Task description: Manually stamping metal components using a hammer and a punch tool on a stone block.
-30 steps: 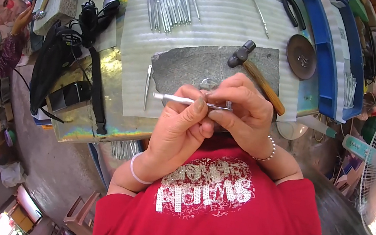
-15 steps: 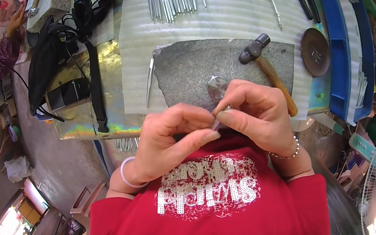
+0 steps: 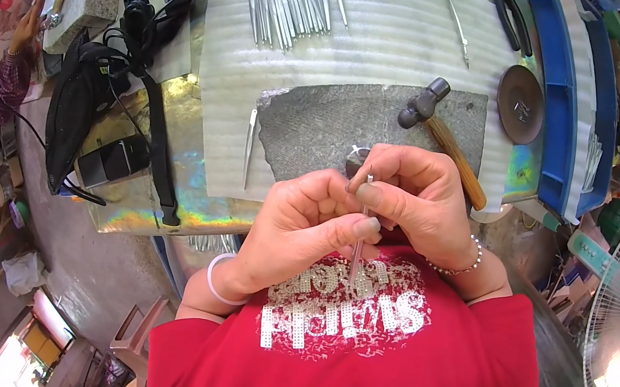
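Observation:
A thin silvery metal rod [image 3: 356,256] stands almost lengthwise in the view, held in front of my red shirt. My left hand [image 3: 314,218] pinches it between thumb and fingers. Against its upper end, the thumb and forefinger of my right hand [image 3: 416,202] are pressed together; any small part between them is hidden. Just beyond my fingers a round shiny piece [image 3: 356,157] rests on the grey stone slab [image 3: 321,122], partly covered by my right hand. A ball-peen hammer [image 3: 453,153] with a wooden handle lies across the slab's right side.
Several metal rods [image 3: 289,8] lie in a row on white foam sheeting [image 3: 221,66]. Tweezers [image 3: 249,147] lie left of the slab. At right are pliers [image 3: 511,16], a brown dish [image 3: 520,105] with small pieces, a blue tray [image 3: 558,99] and a fan [image 3: 616,307]. Black straps [image 3: 154,128] lie left.
The rod now shows much more of its length, its lower end pointing toward my shirt. My left hand has shifted slightly right, and the round piece is more covered. The bench sits lower in view.

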The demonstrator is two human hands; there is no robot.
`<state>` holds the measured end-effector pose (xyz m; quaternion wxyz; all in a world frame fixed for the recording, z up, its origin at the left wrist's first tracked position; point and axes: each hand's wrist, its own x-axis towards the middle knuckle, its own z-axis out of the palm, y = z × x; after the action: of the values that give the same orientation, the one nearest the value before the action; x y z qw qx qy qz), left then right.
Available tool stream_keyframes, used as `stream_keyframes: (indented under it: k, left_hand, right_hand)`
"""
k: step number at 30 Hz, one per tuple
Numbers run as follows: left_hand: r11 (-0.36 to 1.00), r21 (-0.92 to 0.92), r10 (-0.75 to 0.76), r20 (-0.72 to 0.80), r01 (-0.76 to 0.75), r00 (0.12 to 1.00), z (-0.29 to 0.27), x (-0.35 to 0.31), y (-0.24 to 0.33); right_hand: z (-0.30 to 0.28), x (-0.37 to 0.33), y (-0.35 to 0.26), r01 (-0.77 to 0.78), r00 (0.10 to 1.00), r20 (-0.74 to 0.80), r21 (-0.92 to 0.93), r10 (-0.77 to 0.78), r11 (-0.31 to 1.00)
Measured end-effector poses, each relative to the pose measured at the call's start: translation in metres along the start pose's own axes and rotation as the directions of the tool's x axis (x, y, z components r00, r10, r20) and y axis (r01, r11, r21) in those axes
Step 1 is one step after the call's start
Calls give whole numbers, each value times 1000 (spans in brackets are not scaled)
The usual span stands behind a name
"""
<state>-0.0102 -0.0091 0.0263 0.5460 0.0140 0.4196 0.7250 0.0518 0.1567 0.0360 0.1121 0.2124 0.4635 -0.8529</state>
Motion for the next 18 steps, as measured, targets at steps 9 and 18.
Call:
stream_keyframes:
  k: [9, 18]
  left_hand:
    - [1000, -13, -15, 74, 16, 997, -3, 1, 1]
    - [981, 120, 140, 102, -152, 985, 0, 0, -4]
  right_hand:
    - [-5, 4, 1, 47, 992, 114, -4, -46, 999]
    - [1, 0, -2, 61, 993, 95, 45, -65, 997]
